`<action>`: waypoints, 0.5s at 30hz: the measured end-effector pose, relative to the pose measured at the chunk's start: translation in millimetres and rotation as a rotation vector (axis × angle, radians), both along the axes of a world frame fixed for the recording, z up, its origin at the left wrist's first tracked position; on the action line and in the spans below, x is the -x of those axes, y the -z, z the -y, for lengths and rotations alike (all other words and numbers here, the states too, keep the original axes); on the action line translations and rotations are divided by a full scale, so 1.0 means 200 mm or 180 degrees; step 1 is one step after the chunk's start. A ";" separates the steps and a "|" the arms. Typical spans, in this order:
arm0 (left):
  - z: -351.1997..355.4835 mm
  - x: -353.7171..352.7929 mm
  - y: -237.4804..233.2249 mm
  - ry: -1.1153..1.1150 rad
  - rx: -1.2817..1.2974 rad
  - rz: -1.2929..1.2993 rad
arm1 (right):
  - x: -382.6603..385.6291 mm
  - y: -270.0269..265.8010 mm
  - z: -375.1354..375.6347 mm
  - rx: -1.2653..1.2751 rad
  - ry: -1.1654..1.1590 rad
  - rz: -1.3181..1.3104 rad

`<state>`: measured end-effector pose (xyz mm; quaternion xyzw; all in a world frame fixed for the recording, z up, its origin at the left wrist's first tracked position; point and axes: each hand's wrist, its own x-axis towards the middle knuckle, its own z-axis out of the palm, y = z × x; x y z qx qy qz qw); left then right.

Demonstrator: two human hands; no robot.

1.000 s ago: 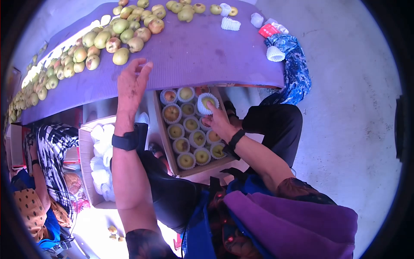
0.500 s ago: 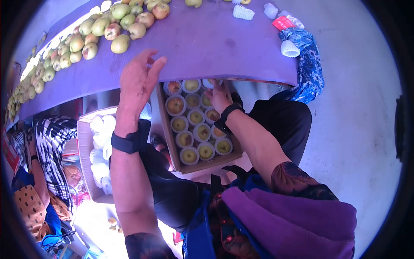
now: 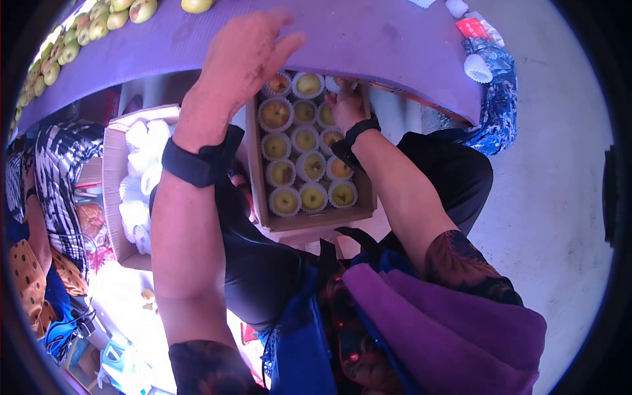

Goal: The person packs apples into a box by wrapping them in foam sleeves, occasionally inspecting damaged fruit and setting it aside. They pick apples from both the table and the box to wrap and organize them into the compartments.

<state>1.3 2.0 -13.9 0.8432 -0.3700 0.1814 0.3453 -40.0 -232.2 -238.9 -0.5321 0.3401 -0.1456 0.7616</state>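
My left hand [image 3: 247, 58] is over the purple-topped table, near its front edge, with thumb and fingers apart and nothing in them. In the far right corner of a cardboard box [image 3: 316, 222], my right hand [image 3: 346, 109] has its fingers curled on an apple in a white foam net [image 3: 332, 84]. The hand and the table edge partly cover that apple. Rows of green and reddish apples, each in a foam net, fill the visible part of the box, such as a reddish one [image 3: 275, 114]. The far end of the box lies under the table edge.
Loose apples [image 3: 99, 27] lie on the table [image 3: 382, 52] at the far left. A box of white foam nets [image 3: 141, 171] stands left of the apple box. Blue patterned cloth [image 3: 494, 99] hangs at the table's right corner. Another person's arm [image 3: 36, 224] shows at the far left.
My left hand has moved to the right, closer to the box's far end. My right hand stays at the same corner. The whole view has shifted, with the table now higher in it.
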 end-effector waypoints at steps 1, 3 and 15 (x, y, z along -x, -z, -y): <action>0.00 0.00 0.02 0.0063 0.0003 0.0223 | -0.02 0.02 0.00 0.0100 -0.0001 -0.0009; 0.01 0.06 -0.08 -0.0030 -0.0157 -0.0223 | -0.07 0.13 0.05 0.0296 0.0004 -0.0025; 0.00 0.07 -0.09 0.0104 -0.0409 -0.0395 | -0.07 -0.12 -0.01 -0.0810 0.0100 -0.0526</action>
